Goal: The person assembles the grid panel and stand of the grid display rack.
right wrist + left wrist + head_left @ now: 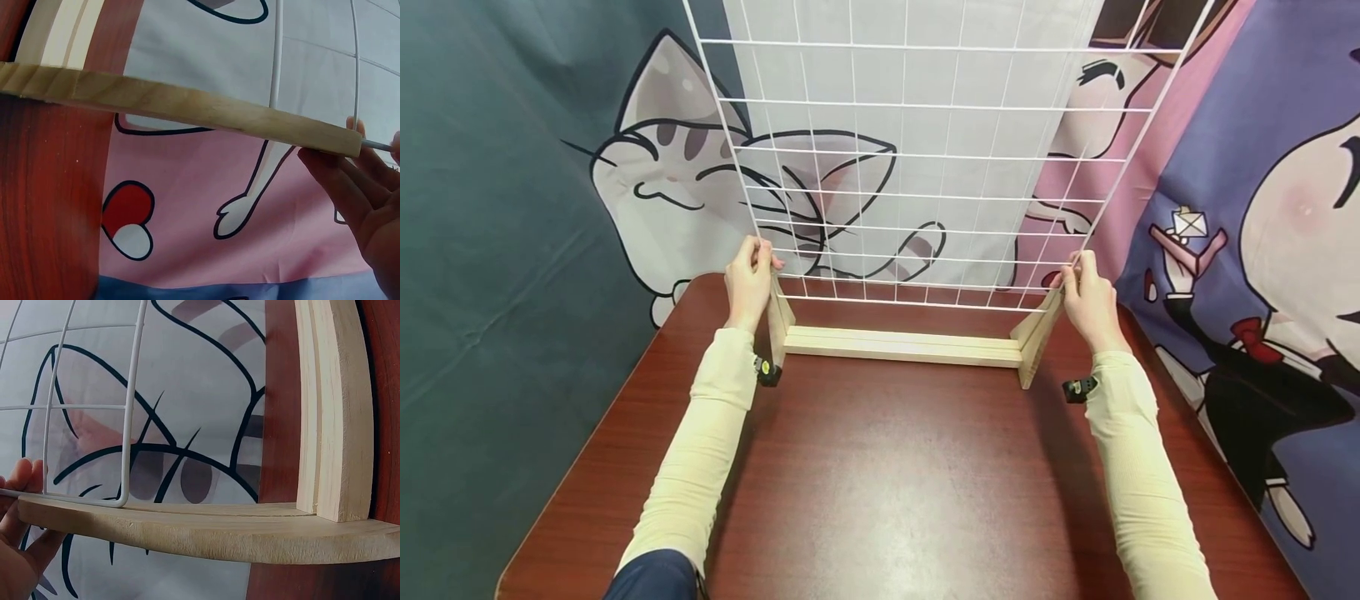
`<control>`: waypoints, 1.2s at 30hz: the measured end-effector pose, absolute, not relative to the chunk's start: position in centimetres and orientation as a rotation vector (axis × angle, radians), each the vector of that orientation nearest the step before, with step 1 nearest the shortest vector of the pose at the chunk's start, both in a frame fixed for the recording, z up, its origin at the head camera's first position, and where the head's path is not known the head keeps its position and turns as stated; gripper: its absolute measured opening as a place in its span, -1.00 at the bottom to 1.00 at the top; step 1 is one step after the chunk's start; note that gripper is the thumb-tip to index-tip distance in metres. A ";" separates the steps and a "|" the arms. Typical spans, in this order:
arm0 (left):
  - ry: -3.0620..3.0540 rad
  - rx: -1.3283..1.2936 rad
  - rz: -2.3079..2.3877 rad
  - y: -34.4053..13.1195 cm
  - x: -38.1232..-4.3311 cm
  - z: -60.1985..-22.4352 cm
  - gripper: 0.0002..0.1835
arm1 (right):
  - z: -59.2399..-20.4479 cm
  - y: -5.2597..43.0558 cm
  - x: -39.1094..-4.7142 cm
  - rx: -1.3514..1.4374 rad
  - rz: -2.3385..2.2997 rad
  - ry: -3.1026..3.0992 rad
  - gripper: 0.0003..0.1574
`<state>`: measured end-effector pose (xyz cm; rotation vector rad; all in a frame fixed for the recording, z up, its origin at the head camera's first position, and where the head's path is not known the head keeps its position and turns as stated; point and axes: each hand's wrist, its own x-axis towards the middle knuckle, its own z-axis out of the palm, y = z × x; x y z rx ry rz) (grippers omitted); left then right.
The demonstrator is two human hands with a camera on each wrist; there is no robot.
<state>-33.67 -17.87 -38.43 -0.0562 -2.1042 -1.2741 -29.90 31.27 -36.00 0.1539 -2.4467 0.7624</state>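
A white wire grid panel stands upright over a pale wooden stand, made of a crossbar between two side boards. My left hand pinches the panel's left edge wire close above the left side board. On the other side, my right hand grips the right edge wire at the right side board. In the left wrist view, the panel's rounded lower corner lies along the left board. Fingers touch the right board's upper end in the right wrist view.
The stand rests on a dark red-brown table near its far edge. Behind hangs a printed cloth with a cartoon cat; a purple printed cloth is at the right. Small wrist cameras sit below both hands.
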 end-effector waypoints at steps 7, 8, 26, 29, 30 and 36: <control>-2.079 -0.030 -1.270 -18.0 -33.5 -38.5 -0.71 | -35.7 30.9 -30.0 0.118 0.767 -2.483 -0.56; -2.075 -0.030 -1.271 -18.0 -33.5 -38.5 -0.72 | -35.7 30.8 -30.0 0.101 0.770 -2.477 -0.53; -2.067 -0.031 -1.275 -17.7 -33.9 -38.7 -0.72 | -36.1 30.7 -29.8 -0.010 0.815 -2.459 -0.42; -2.086 -0.027 -1.246 -17.7 -33.9 -38.6 -0.74 | -36.6 30.8 -29.8 -0.021 0.840 -2.463 -0.43; -2.097 -0.025 -1.231 -17.7 -33.9 -38.5 -0.72 | -36.7 30.8 -29.8 -0.025 0.848 -2.456 -0.44; -2.111 -0.024 -1.205 -17.6 -34.0 -38.7 -0.72 | -36.7 31.0 -30.0 0.000 0.835 -2.464 -0.42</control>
